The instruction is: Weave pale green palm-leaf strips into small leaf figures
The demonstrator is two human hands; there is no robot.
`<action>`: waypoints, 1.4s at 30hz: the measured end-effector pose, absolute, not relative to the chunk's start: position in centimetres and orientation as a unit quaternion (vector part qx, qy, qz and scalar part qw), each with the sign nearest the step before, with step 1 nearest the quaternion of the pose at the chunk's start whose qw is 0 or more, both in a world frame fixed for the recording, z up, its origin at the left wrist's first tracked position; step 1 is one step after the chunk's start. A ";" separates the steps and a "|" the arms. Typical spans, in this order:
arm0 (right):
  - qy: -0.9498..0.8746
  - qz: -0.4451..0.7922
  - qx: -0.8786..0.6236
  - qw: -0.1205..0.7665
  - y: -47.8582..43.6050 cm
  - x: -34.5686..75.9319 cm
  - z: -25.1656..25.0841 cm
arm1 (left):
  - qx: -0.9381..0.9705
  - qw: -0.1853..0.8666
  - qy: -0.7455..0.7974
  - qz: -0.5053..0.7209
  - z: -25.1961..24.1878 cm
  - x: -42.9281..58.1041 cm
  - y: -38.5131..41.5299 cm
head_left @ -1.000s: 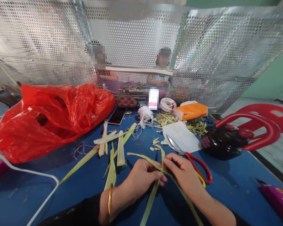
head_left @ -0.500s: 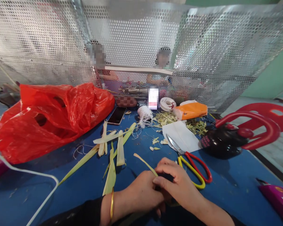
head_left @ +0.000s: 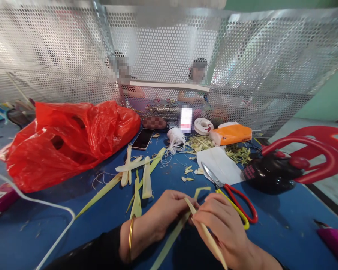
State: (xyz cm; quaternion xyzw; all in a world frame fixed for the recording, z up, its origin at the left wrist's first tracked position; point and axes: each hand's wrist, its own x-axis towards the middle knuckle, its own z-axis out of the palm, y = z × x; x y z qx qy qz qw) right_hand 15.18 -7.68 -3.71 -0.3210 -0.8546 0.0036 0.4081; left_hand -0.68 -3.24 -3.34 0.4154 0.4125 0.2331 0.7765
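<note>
Our left hand (head_left: 163,213) and right hand (head_left: 223,227) pinch the leaf strip (head_left: 172,237) at its fold; it seems light, bendy, tearable.

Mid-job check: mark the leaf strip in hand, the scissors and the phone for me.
leaf strip (head_left: 205,232), head view, on its pale stretch running toward the bottom edge.
scissors (head_left: 226,186), head view, where the red handle meets the blades.
phone (head_left: 143,138), head view, centre of its dark screen.
</note>
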 end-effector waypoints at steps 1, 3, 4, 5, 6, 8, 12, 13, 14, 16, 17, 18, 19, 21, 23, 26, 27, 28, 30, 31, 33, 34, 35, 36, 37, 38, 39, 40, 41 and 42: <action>-0.870 -0.021 -0.314 0.380 -7.6 15.3 -3.8 | 0.391 0.784 0.410 0.254 -3.2 -0.8 -3.0; -0.888 -0.046 -0.307 0.339 -7.6 15.3 -3.9 | 0.350 0.794 0.409 0.282 -3.0 -0.9 -2.7; -0.892 -0.051 -0.305 0.329 -7.5 15.3 -4.0 | 0.338 0.794 0.411 0.294 -3.0 -1.0 -2.6; -0.894 -0.053 -0.306 0.323 -7.4 15.3 -4.2 | 0.328 0.793 0.414 0.305 -2.9 -1.1 -2.5; -0.896 -0.051 -0.308 0.317 -7.3 15.2 -4.3 | 0.321 0.790 0.417 0.315 -2.9 -1.1 -2.4; -0.896 -0.040 -0.317 0.308 -7.1 15.0 -4.7 | 0.319 0.784 0.418 0.330 -3.0 -1.2 -2.3; -0.888 -0.004 -0.332 0.319 -6.7 14.9 -5.0 | 0.332 0.775 0.408 0.350 -3.2 -1.5 -2.1; -0.885 0.006 -0.333 0.326 -6.7 14.8 -5.0 | 0.329 0.778 0.401 0.353 -3.2 -1.6 -2.1; -0.883 0.016 -0.333 0.331 -6.7 14.8 -4.9 | 0.324 0.785 0.392 0.355 -3.3 -1.6 -2.1; -0.879 0.033 -0.337 0.337 -6.7 14.8 -4.7 | 0.314 0.803 0.365 0.351 -3.3 -1.7 -2.1; -0.878 0.041 -0.340 0.334 -6.7 14.7 -4.6 | 0.308 0.811 0.354 0.348 -3.2 -1.7 -2.1; -0.877 0.044 -0.344 0.332 -6.7 14.7 -4.5 | 0.303 0.816 0.349 0.347 -3.2 -1.7 -2.1; -0.877 0.041 -0.348 0.329 -6.8 14.7 -4.4 | 0.297 0.818 0.351 0.346 -3.2 -1.7 -2.1; -0.876 0.015 -0.352 0.328 -7.0 14.7 -4.3 | 0.290 0.815 0.364 0.346 -3.1 -1.8 -2.1; -0.873 -0.025 -0.346 0.343 -7.3 14.7 -4.3 | 0.287 0.810 0.376 0.348 -3.2 -1.7 -2.2; -0.873 -0.075 -0.320 0.360 -7.7 14.9 -4.5 | 0.282 0.807 0.384 0.348 -3.5 -1.4 -2.5; -0.881 -0.084 -0.309 0.348 -7.8 15.0 -4.7 | 0.279 0.808 0.388 0.345 -3.6 -1.3 -2.6; -0.890 -0.091 -0.301 0.332 -7.9 15.0 -4.8 | 0.277 0.808 0.392 0.342 -3.7 -1.2 -2.7; -0.902 -0.101 -0.292 0.301 -7.9 15.1 -5.0 | 0.286 0.802 0.403 0.335 -3.9 -1.0 -3.0; -0.902 -0.101 -0.294 0.298 -7.8 15.1 -5.0 | 0.299 0.795 0.408 0.334 -4.0 -0.9 -3.1; -0.893 -0.094 -0.309 0.314 -7.8 15.1 -4.8 | 0.325 0.778 0.419 0.337 -4.0 -0.9 -3.1; -0.889 -0.090 -0.316 0.320 -7.7 15.1 -4.6 | 0.335 0.770 0.423 0.341 -4.0 -0.8 -3.2; -0.887 -0.087 -0.320 0.321 -7.7 15.1 -4.4 | 0.342 0.765 0.424 0.343 -4.1 -0.8 -3.2; -0.888 -0.086 -0.321 0.319 -7.7 15.0 -4.1 | 0.345 0.762 0.424 0.346 -4.1 -0.8 -3.2; -0.890 -0.087 -0.319 0.313 -7.6 14.8 -3.9 | 0.348 0.761 0.424 0.347 -4.1 -0.7 -3.3; -0.896 -0.088 -0.314 0.302 -7.6 14.6 -3.8 | 0.351 0.760 0.422 0.347 -4.2 -0.7 -3.4; -0.903 -0.088 -0.307 0.287 -7.6 14.4 -3.8 | 0.354 0.761 0.418 0.346 -4.3 -0.6 -3.5; -0.909 -0.090 -0.300 0.275 -7.6 14.1 -3.9 | 0.357 0.764 0.412 0.343 -4.3 -0.5 -3.6; -0.914 -0.093 -0.295 0.263 -7.6 13.9 -4.1 | 0.359 0.768 0.406 0.341 -4.4 -0.5 -3.7; -0.917 -0.096 -0.289 0.256 -7.6 13.8 -4.4 | 0.361 0.772 0.399 0.338 -4.4 -0.4 -3.8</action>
